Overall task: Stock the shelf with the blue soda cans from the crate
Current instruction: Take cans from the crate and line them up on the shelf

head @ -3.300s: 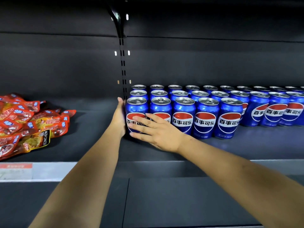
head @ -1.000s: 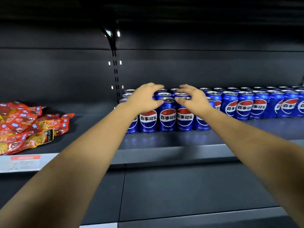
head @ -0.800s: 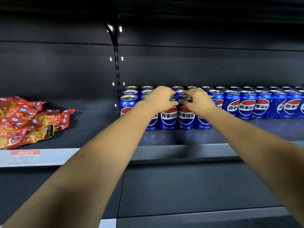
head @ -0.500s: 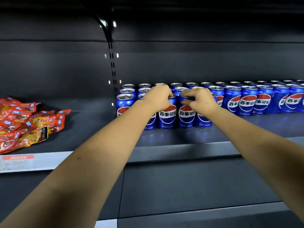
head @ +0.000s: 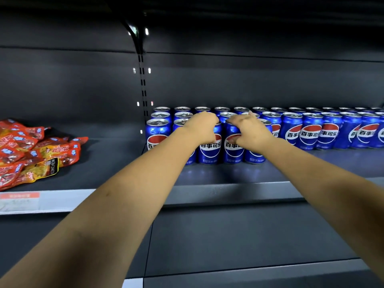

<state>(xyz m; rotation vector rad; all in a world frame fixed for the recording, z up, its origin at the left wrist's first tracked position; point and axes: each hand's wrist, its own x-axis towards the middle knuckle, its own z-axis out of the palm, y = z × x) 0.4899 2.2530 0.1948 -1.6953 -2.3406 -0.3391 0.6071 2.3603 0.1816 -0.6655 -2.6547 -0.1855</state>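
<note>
- Two hands on the front row of cans on the shelf; crate not in view.
- Left hand curls over the top of one front can; grip looks clamped on it, tho fingertips hidden behind.
- Right hand curls round the next can, thumb at its front, pinching near the rim.
- Cans stand upright, 3 rows deep at left end, labels mostly facing out; row runs off to the right.
- Step in hand, I'd say: squaring/facing the front cans. Do it well by twisting from the rim w/ light pressure, keep bases flat, don't nudge neighbours back.
- Snack packs lie well apart on the left.
</note>
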